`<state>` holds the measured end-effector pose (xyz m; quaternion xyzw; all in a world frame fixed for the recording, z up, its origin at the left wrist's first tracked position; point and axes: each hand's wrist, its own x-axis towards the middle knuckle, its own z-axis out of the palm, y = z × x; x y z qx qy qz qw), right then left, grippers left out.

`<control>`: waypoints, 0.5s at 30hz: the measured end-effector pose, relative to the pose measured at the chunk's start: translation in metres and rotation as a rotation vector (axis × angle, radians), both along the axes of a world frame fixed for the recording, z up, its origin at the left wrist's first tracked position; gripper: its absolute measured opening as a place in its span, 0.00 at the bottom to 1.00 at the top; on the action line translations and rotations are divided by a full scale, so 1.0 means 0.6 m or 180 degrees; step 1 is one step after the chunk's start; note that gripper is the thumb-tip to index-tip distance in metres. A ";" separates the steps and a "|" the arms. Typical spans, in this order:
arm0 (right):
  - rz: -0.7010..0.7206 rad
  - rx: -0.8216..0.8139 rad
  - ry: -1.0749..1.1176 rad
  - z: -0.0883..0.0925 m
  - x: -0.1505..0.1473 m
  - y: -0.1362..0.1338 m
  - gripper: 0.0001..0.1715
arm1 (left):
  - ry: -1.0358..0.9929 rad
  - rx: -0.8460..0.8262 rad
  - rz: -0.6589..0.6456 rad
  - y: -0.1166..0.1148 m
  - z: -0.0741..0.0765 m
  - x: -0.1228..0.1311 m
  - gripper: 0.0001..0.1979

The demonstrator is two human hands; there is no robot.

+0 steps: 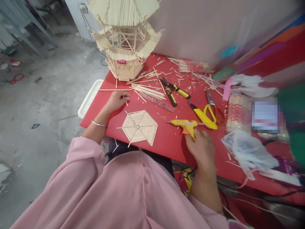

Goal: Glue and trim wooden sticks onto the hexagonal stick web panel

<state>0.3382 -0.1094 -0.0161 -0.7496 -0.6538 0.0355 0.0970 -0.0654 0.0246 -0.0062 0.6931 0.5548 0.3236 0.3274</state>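
My right hand (201, 146) is wrapped round the handle of a yellow glue gun (186, 124), whose nozzle points left over the red table (171, 143). A flat hexagon panel of wooden sticks (139, 126) lies on the table between my hands. My left hand (116, 99) rests on the table above and left of the panel, its fingers curled, pinching a short thin stick (125, 97). A silver bangle sits on that wrist.
A tall stick-built tower model (125, 41) stands at the table's far left corner. Loose sticks (147, 89), a ruler (158, 101), yellow-handled pliers (175, 90), yellow scissors (206, 114), stick bundles (238, 111) and plastic bags (247, 152) lie about. A white tray (89, 98) sits left of the table.
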 end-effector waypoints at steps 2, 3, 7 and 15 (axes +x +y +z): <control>0.0051 -0.0039 -0.0355 0.006 -0.004 -0.002 0.19 | 0.0114 0.0088 -0.0007 -0.004 0.007 -0.004 0.06; 0.0085 -0.0088 -0.0476 0.011 -0.005 -0.004 0.19 | 0.0182 0.0156 -0.0014 -0.008 0.012 -0.007 0.06; 0.0258 0.0051 -0.0598 0.041 -0.007 -0.010 0.20 | 0.0472 0.0343 -0.0024 -0.039 0.028 -0.029 0.07; 0.1204 0.0573 0.1167 0.099 -0.118 0.038 0.21 | 0.0496 0.0281 -0.0080 -0.108 0.012 -0.034 0.06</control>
